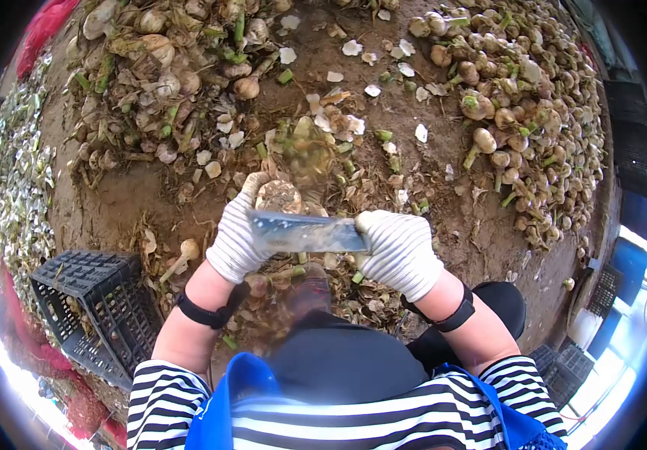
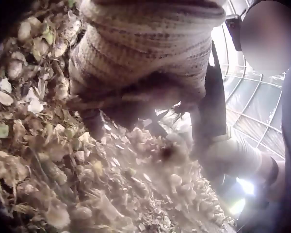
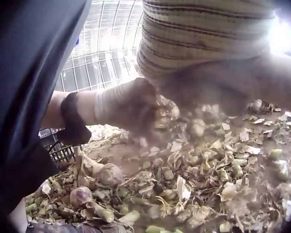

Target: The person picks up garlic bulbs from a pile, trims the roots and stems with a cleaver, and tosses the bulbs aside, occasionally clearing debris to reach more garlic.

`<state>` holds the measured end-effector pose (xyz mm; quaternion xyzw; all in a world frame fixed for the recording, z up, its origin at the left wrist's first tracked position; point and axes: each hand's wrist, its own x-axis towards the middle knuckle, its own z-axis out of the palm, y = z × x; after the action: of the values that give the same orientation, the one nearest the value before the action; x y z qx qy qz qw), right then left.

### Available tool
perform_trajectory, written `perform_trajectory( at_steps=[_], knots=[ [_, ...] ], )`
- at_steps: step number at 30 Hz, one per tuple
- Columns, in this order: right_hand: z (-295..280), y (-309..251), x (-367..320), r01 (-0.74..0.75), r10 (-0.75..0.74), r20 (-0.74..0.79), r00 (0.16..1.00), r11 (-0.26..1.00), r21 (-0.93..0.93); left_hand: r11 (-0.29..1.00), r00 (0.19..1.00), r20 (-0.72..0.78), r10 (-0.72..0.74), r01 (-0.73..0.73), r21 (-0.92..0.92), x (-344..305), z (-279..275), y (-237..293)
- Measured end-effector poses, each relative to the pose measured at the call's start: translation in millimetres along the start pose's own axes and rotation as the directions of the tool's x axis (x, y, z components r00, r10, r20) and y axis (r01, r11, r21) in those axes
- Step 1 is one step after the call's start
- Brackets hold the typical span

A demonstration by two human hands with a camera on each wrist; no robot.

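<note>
My left hand, in a striped knit glove, grips a round bulb with its dry root end facing up. My right hand, gloved the same way, holds a broad knife blade flat across below the bulb, its tip at the left glove. In the left wrist view the left glove fills the top and the right hand shows behind it. The right wrist view has the right glove at the top and the left hand across from it. Blurred scraps hang between them.
Bulbs with green stalks lie heaped at the right and upper left on bare soil. Cut skins and stalk ends litter the ground ahead. A black plastic crate lies tipped by my left elbow. More crates stand at the lower right.
</note>
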<state>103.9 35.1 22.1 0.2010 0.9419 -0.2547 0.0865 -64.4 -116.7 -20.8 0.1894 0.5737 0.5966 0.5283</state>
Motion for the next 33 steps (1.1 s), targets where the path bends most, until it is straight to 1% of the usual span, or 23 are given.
perform_trajectory(
  at_steps=[1, 2, 5, 6, 7, 9, 10, 11, 12, 13, 15, 17, 19, 20, 22, 23, 24, 25, 26, 27, 30, 31, 33],
  knots=[
    [3.1, 0.2, -0.3, 0.032, -0.032, -0.045, 0.998, 0.999, -0.004, 1.0, 1.0, 0.004, 0.002, -0.002, -0.004, 2.7, 6.1, -0.2],
    [3.1, -1.3, 0.0, 0.03, -0.03, -0.044, 0.999, 1.0, -0.006, 0.901, 0.994, 0.055, -0.097, 0.111, -0.42, 5.7, 10.6, -0.2],
    [0.3, -7.9, 2.3, 0.056, -0.056, -0.045, 0.997, 0.998, 0.003, 0.453, 0.952, 0.194, -0.238, 0.285, -0.845, 12.3, 20.8, 1.3],
    [-2.5, -10.6, 3.7, 0.055, -0.055, 0.026, 0.998, 0.998, 0.003, 0.534, 0.963, 0.138, -0.23, 0.244, -0.81, 10.5, 23.3, -1.6],
    [-3.5, -12.8, 4.5, 0.054, -0.054, 0.096, 0.994, 0.999, 0.004, 0.508, 0.962, 0.13, -0.24, 0.239, -0.827, 10.3, 25.7, -5.7],
    [5.3, -10.3, 4.3, 0.05, -0.051, 0.038, 0.998, 0.998, 0.031, 0.456, 0.959, 0.114, -0.261, 0.227, -0.86, 10.1, 31.6, -11.9],
    [10.4, -6.5, 4.1, 0.041, -0.042, 0.015, 0.999, 0.999, 0.028, 0.549, 0.977, 0.052, -0.209, 0.161, -0.82, 4.5, 40.1, -10.8],
    [14.5, -2.8, 4.0, 0.032, -0.032, -0.008, 0.999, 0.999, 0.026, 0.634, 0.989, -0.005, -0.151, 0.092, -0.768, -1.2, 45.5, -9.3],
    [15.8, 2.5, 3.6, -0.027, 0.029, 0.081, 0.996, 0.999, -0.032, 0.977, 0.994, -0.026, 0.11, -0.113, -0.179, -4.4, 43.5, -18.8],
    [17.6, 14.1, 5.0, -0.027, 0.029, 0.08, 0.996, 0.999, -0.033, 0.82, 0.931, -0.046, 0.362, -0.295, 0.49, -7.6, 41.5, -28.4],
    [22.8, 45.9, 5.3, -0.415, 0.445, 0.311, 0.84, 0.896, -0.159, 0.69, 0.861, -0.028, 0.507, -0.387, 0.612, -20.0, 52.0, 9.9],
    [32.0, 71.1, -11.3, -0.479, 0.497, 0.071, 0.865, 0.86, -0.174, 0.81, 0.902, -0.086, 0.423, -0.333, 0.483, -23.3, 43.8, 7.3],
    [29.3, 70.5, -10.5, -0.421, 0.42, -0.035, 0.907, 0.899, -0.119, 0.409, 0.703, 0.081, 0.707, -0.5, 0.763, 2.9, 16.9, 10.7],
    [24.6, 65.0, -5.7, -0.42, 0.415, -0.089, 0.906, 0.906, -0.052, 0.289, 0.786, 0.107, 0.609, -0.345, 0.893, 4.6, 7.1, 17.1],
    [18.7, 50.7, 2.3, -0.447, 0.457, -0.107, 0.883, 0.889, 0.103, 0.541, 0.844, 0.011, 0.536, -0.353, 0.763, 9.6, -14.8, -0.4],
    [20.6, 47.7, 0.3, -0.423, 0.464, -0.002, 0.886, 0.811, 0.404, 0.686, 0.883, -0.024, 0.47, -0.347, 0.64, 11.4, -20.1, -2.4],
    [26.9, 44.6, -3.3, -0.425, 0.465, 0.078, 0.882, 0.712, 0.559, 0.953, 0.948, -0.136, 0.288, -0.271, 0.133, 9.3, -15.7, -6.3],
    [33.8, 40.0, -7.2, -0.425, 0.454, 0.157, 0.877, 0.583, 0.693, 0.958, 0.939, -0.194, 0.285, -0.276, 0.076, 8.1, -10.5, -6.4],
    [27.1, 23.0, -7.4, -0.476, 0.473, 0.297, 0.829, 0.321, 0.818, 0.992, 0.972, -0.225, 0.072, -0.093, -0.084, 9.2, -17.1, -10.3],
    [25.2, 17.6, -9.7, -0.503, 0.446, 0.33, 0.832, 0.356, 0.788, 0.965, 0.964, -0.221, -0.148, 0.093, -0.244, 10.2, -21.8, -11.5],
    [27.6, 12.0, -8.8, -0.499, 0.401, 0.367, 0.839, 0.299, 0.814, 0.834, 0.979, -0.135, -0.151, 0.053, -0.549, 1.4, -3.5, 4.5],
    [34.2, 15.7, -7.9, -0.441, 0.352, 0.327, 0.877, 0.317, 0.84, 0.833, 0.979, -0.134, -0.151, 0.053, -0.55, 2.7, -5.9, -4.1],
    [28.4, 10.1, -2.5, -0.377, 0.303, 0.28, 0.911, 0.333, 0.864, 0.67, 0.988, -0.117, -0.105, -0.017, -0.742, 10.0, -7.6, -18.1]
  ],
)
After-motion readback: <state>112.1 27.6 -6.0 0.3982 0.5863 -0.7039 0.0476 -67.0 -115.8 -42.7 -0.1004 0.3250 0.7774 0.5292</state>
